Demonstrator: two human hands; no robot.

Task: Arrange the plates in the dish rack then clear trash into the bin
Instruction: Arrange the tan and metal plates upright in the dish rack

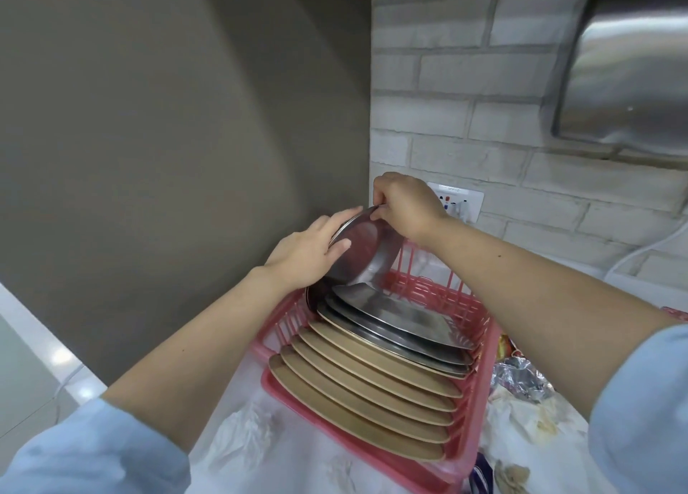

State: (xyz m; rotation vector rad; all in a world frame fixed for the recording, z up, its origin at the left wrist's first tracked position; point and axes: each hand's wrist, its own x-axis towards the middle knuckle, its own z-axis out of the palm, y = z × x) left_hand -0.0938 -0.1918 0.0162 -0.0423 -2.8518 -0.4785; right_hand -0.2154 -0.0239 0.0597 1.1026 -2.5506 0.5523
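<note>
Steel plate held up on edge at the far end of the pink dish rack — both hands are on it. The left hand cups its left rim, fingers wrapped over the edge and thumb lying across the shiny face; the right hand pinches the top rim between thumb and fingers. The plate tilts, its lower edge down inside the rack just behind the other steel plates, which lean in a row. In front of those, nearer the person, stand the tan plates in their slots, filling the near half of the rack. Crumpled paper lies on the white worktop left of the rack's near corner, and foil wrappers with soiled napkins sit to the rack's right. Beyond the rack, on the brick wall, is a wall socket.
</note>
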